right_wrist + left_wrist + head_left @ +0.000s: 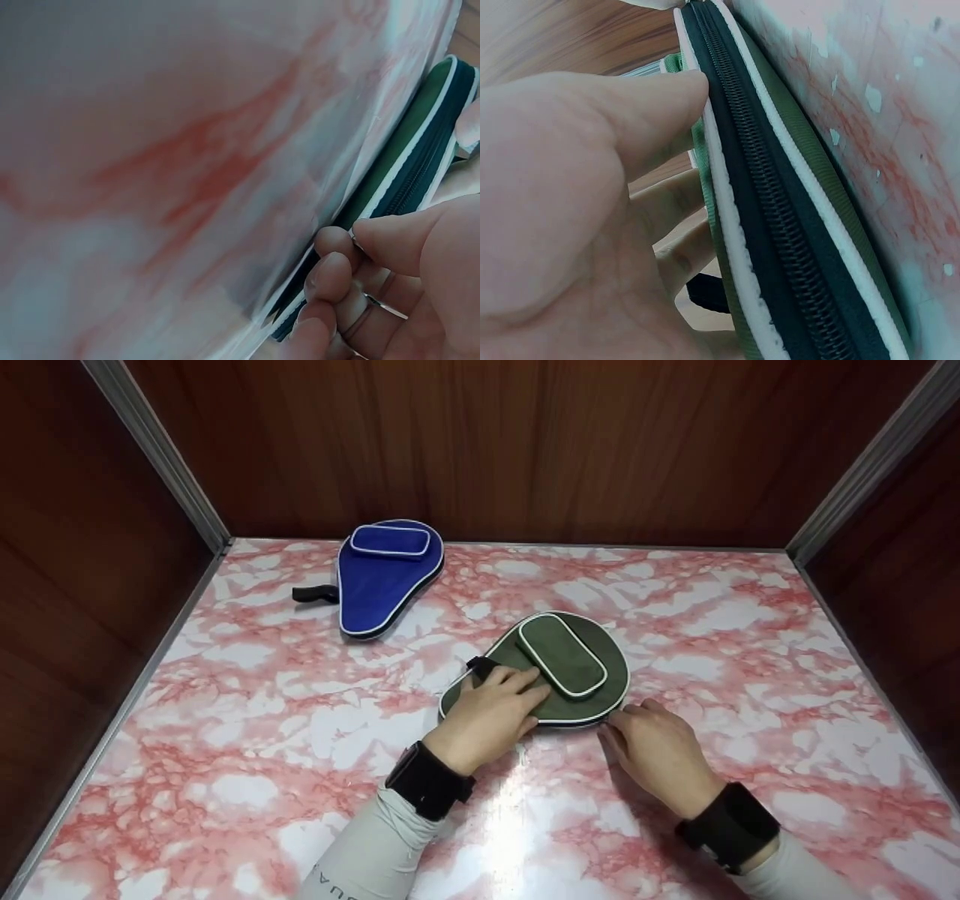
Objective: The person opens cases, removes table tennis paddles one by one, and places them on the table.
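A green table tennis bat case [570,660] with white piping and a raised pocket lies on the table. My left hand [491,712] rests over its narrow part with fingers spread, thumb against the near edge. Along that edge the black zipper [757,157] runs with its teeth meshed in the left wrist view. At the lower right of the rim, my right hand [664,750] pinches the zipper pull between thumb and forefinger, its other fingers curled. Those fingertips [334,244] mostly hide the pull.
A blue bat case [386,585] with a black strap [315,594] lies at the back left. Dark wood-look panels [495,450] enclose the back and sides. The tabletop [247,787] has a red and white marbled pattern.
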Action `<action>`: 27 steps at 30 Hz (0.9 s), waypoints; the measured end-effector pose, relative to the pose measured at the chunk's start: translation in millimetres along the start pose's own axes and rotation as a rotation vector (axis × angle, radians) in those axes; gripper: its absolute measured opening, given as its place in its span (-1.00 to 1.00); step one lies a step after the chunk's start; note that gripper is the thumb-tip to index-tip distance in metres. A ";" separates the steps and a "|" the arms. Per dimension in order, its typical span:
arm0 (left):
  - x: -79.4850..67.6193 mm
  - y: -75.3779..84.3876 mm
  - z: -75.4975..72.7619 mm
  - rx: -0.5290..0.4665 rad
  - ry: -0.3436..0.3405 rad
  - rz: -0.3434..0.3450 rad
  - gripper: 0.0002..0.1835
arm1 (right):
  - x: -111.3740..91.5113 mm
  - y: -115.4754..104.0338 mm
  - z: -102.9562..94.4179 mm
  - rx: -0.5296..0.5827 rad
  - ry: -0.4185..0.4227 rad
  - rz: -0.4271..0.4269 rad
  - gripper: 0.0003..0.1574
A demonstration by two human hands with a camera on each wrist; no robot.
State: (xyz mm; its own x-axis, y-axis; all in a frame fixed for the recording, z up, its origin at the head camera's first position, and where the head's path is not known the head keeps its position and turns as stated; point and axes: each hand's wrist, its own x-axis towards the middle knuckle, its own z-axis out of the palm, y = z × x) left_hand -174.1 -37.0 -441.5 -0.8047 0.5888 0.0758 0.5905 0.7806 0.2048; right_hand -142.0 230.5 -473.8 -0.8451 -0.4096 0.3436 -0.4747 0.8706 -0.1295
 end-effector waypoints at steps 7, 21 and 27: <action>-0.7 0.2 -0.7 -0.001 0.001 -0.001 -0.46 | 0.5 -1.9 0.6 0.009 -0.011 0.008 -0.70; 0.1 -0.2 0.3 0.001 -0.001 0.003 -0.47 | 0.3 -3.2 0.6 0.017 -0.010 0.000 -0.72; -0.4 0.2 -0.8 0.006 -0.005 0.004 -0.47 | 0.6 -3.6 0.6 0.014 -0.009 -0.007 -0.69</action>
State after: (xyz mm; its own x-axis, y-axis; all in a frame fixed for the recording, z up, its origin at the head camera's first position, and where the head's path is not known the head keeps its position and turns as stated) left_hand -173.8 -37.3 -440.8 -0.8023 0.5926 0.0717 0.5937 0.7797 0.1989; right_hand -140.9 226.9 -473.7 -0.8436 -0.4184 0.3365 -0.4841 0.8638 -0.1397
